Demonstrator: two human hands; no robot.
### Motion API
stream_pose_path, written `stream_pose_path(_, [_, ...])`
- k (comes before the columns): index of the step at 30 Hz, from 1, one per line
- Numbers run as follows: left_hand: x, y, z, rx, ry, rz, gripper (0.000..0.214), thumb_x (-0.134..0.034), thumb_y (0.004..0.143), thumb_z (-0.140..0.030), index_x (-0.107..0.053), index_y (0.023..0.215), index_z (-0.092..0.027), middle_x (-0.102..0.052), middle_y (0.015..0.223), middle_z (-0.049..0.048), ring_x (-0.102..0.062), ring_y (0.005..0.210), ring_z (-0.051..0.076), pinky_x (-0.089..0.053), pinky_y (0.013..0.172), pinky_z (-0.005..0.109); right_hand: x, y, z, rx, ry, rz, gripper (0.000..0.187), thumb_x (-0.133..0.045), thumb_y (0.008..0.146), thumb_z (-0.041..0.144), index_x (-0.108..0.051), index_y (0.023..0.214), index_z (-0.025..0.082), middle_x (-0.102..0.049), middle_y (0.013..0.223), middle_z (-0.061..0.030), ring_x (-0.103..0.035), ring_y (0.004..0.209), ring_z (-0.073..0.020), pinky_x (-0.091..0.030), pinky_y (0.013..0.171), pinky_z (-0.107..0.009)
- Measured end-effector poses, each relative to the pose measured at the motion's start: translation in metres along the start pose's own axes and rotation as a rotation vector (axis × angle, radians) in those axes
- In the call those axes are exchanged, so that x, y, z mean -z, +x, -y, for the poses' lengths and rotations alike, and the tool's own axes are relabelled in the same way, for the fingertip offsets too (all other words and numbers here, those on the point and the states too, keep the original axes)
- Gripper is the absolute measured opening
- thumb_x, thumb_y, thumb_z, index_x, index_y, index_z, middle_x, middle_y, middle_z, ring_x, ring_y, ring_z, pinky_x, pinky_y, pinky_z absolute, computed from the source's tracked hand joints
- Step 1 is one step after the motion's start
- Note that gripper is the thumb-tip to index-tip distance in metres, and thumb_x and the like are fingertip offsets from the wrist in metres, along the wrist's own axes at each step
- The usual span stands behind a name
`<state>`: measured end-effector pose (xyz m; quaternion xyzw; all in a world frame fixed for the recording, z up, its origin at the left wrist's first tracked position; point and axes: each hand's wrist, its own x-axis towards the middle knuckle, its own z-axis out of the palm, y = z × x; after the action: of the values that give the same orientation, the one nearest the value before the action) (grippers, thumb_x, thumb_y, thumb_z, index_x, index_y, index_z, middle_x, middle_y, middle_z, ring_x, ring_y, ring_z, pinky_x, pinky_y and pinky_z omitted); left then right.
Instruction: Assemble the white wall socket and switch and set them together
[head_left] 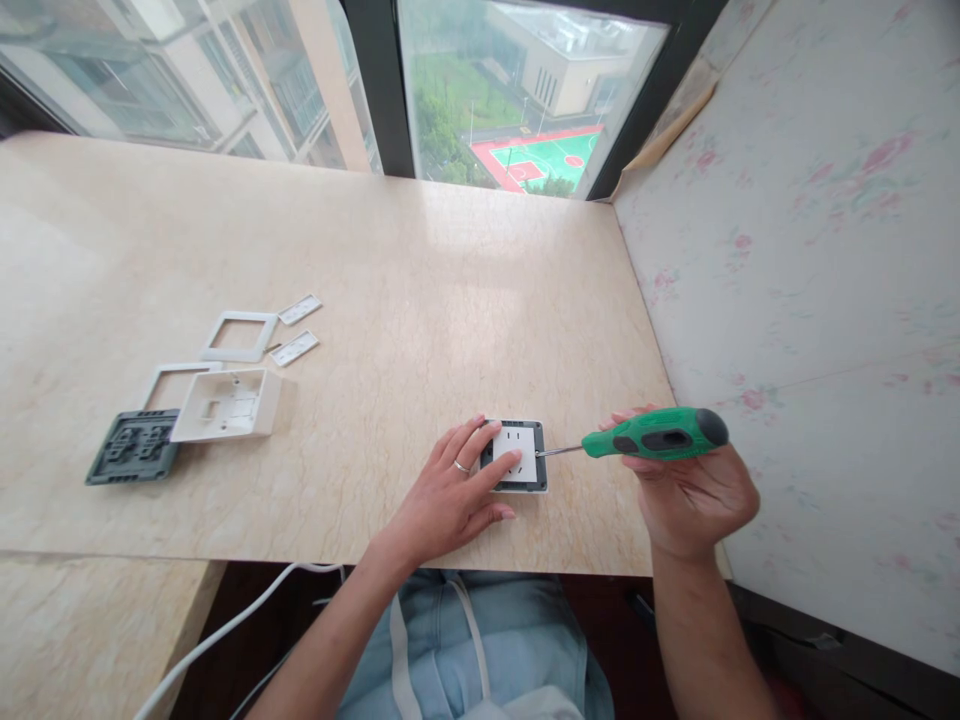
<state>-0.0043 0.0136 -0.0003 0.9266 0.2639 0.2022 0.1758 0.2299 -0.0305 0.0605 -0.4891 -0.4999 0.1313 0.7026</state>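
A wall socket (528, 436) with a white face and dark grey frame lies on the stone counter close to its front edge. Steadying it is my left hand (461, 478), with a ring on one finger. The index fingertip presses on the white face, other fingers reach over the left side, and the thumb rests by the near edge. My right hand (686, 492) grips a green and black screwdriver (652, 434) from beneath the handle. The screwdriver lies nearly level, pointing left, its tip at the right edge of the socket's white face.
At the left lie a white mounting box (259, 405), a dark grey socket back (133, 448), white frames (238, 337) and two small white plates (295, 348). A white cable (247, 610) hangs below the counter (420, 270). Windows stand behind; a papered wall (817, 300) bounds the right.
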Motion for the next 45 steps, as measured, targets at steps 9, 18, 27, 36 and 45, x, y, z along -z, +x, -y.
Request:
stream_pose_path(9, [0.0,0.0,-0.001,0.007,0.009,0.009,0.053,-0.055,0.097,-0.05,-0.049,0.142,-0.023,-0.036,0.156,0.0178,-0.024,0.15,0.036,-0.034,0.116,0.056,0.002,-0.002,-0.003,-0.004,0.003,-0.004,0.03,-0.085,0.073,0.016,-0.075,0.101,0.021,-0.079,0.091,-0.0037,-0.078,0.076,-0.0277,-0.068,0.061,-0.05])
stream_pose_path(18, [0.0,0.0,0.0,0.01,0.001,0.013,0.053,-0.055,0.097,-0.05,-0.05,0.142,-0.023,-0.036,0.156,0.0183,-0.024,0.15,0.036,-0.035,0.116,0.057,-0.001,0.0,-0.004,0.026,0.004,-0.014,0.029,-0.085,0.073,0.015,-0.074,0.099,0.022,-0.079,0.089,-0.0027,-0.078,0.076,-0.0273,-0.068,0.062,-0.049])
stream_pose_path(27, [-0.001,0.0,0.0,0.02,-0.011,0.019,0.052,-0.056,0.097,-0.049,-0.05,0.142,-0.023,-0.035,0.157,0.0179,-0.023,0.151,0.036,-0.033,0.117,0.057,-0.01,0.009,-0.007,0.003,0.0,-0.06,0.031,-0.083,0.076,0.013,-0.075,0.104,0.021,-0.078,0.089,-0.0014,-0.077,0.077,-0.0212,-0.068,0.072,-0.042])
stream_pose_path(36, [0.001,0.0,-0.001,0.027,-0.026,0.025,0.052,-0.056,0.097,-0.049,-0.051,0.142,-0.023,-0.036,0.157,0.0179,-0.023,0.151,0.036,-0.032,0.118,0.057,-0.009,0.011,-0.009,0.034,-0.001,-0.046,0.038,-0.085,0.073,0.013,-0.072,0.108,0.022,-0.076,0.091,-0.0011,-0.076,0.078,-0.02,-0.067,0.069,-0.039])
stream_pose_path(45, [0.0,0.0,-0.001,0.03,-0.023,0.019,0.051,-0.057,0.097,-0.047,-0.051,0.142,-0.024,-0.037,0.157,0.0171,-0.023,0.152,0.035,-0.032,0.118,0.056,-0.004,0.012,-0.001,0.045,-0.157,0.1,0.069,-0.087,0.066,0.015,-0.061,0.128,0.033,-0.07,0.101,-0.0005,-0.069,0.08,-0.0197,-0.064,0.076,-0.044])
